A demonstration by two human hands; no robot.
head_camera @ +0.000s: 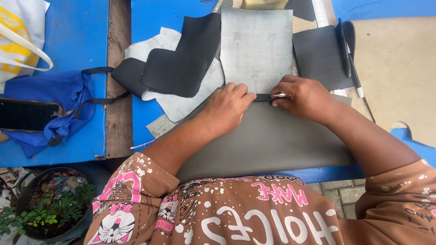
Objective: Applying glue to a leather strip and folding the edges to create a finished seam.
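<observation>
my left hand (229, 106) lies knuckles up, fingers curled and pressing on the top edge of the grey sheet (268, 140); my right hand (303, 97) is just beside it, pinching a small silvery tool (280, 95) against a dark strip (262, 97) on that edge; going left to right: a blue bag (54, 104) with a phone (27, 115) on it, black textured pieces (175, 70), a pale grey sheet (256, 45), a perforated black piece (320, 54), scissors (347, 50); all on the blue surface (77, 36).
</observation>
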